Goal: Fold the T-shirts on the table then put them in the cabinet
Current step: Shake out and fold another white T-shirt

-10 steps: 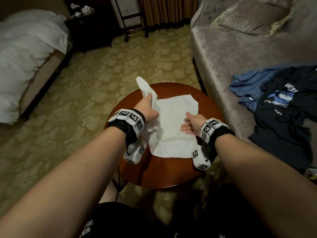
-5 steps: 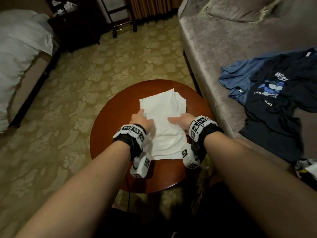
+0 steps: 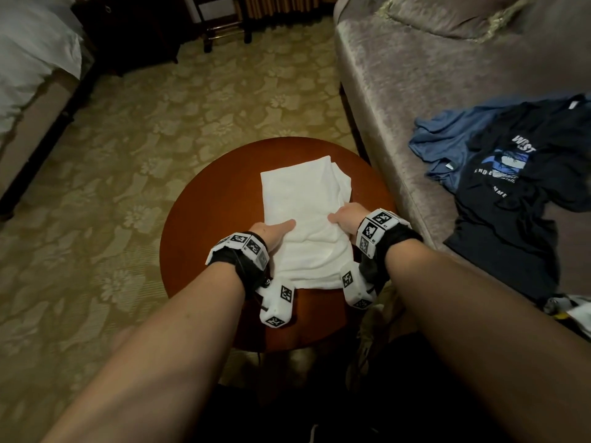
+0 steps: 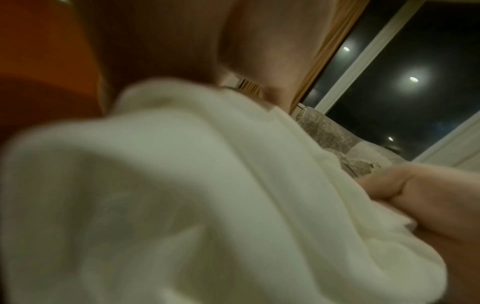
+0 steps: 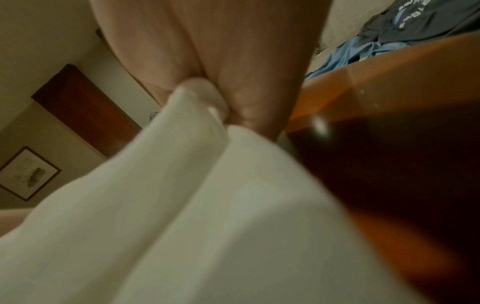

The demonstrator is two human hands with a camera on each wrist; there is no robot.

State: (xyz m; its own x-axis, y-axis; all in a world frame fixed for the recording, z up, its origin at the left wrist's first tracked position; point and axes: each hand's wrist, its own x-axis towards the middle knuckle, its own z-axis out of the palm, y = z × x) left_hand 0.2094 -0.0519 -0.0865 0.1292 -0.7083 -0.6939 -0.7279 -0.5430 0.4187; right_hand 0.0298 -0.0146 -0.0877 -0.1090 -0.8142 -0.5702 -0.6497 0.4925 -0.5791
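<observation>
A white T-shirt (image 3: 303, 199) lies folded into a long strip on the round red-brown table (image 3: 204, 238). My left hand (image 3: 271, 231) holds the strip's left edge about halfway along, thumb lying on top of the cloth. My right hand (image 3: 343, 217) grips the right edge opposite it. In the right wrist view a ridge of the white T-shirt (image 5: 202, 107) is pinched against my palm. The left wrist view is filled by bunched white T-shirt (image 4: 182, 185) running up into my palm. The fingers of both hands are hidden under the cloth.
A dark printed T-shirt (image 3: 511, 193) and a blue shirt (image 3: 447, 139) lie spread on the grey sofa (image 3: 399, 75) right of the table. A bed (image 3: 32, 59) stands at far left, dark furniture (image 3: 134, 27) behind it. Patterned carpet surrounds the table.
My left hand brought the raised left side of the shirt over to the right, narrowing it to a strip. Both hands then came to the strip's two edges.
</observation>
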